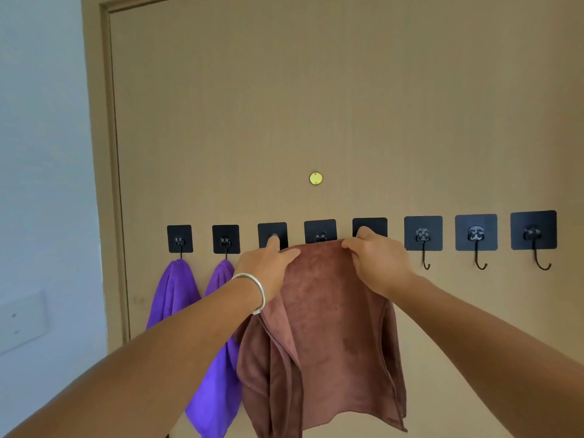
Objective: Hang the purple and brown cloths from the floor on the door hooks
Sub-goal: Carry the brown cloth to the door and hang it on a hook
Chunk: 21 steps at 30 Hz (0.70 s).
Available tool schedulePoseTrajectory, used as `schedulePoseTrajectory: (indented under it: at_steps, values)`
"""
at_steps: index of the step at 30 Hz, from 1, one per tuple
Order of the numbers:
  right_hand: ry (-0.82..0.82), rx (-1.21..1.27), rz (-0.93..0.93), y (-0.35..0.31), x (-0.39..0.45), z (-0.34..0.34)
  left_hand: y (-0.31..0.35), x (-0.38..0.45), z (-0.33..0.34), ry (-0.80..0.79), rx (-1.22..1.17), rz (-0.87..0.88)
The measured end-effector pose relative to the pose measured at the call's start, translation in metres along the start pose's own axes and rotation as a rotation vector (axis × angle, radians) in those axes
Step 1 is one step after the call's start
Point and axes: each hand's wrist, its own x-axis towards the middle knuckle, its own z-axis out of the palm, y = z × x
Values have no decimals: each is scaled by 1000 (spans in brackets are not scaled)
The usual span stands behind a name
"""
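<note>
Purple cloths (173, 290) hang from two door hooks (179, 239) left of the left hand (268, 263). Left hand and right hand (377, 262) pinch the plush brown cloth (322, 336) between them, draping downward.

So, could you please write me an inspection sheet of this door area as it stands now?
Surface: tan door, a row of eight black adhesive hooks.
Job's things: two purple cloths hang on the two leftmost hooks; brown cloth held up at the middle hooks, hooked or not I cannot tell.
Clutter: nothing seen.
Grippers: left hand, with a bracelet, and right hand pinch the brown cloth's top edge.
Cables: nothing seen.
Surroundings: brass peephole, wall switch.
</note>
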Motion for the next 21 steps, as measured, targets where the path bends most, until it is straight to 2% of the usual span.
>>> schedulePoseTrajectory:
  at_steps: [5, 11, 17, 21]
  values:
    - [-100, -173, 19, -10, 5, 8, 2, 11, 7, 20, -7, 28]
    - [-94, -273, 29, -27, 0, 24, 5, 4, 25, 36, -4, 62]
    - [20, -310, -63, -47, -22, 47, 30, -7, 49, -18, 21, 140]
    - [56, -283, -45, -54, -34, 61, 46, -13, 61, -7, 55, 147]
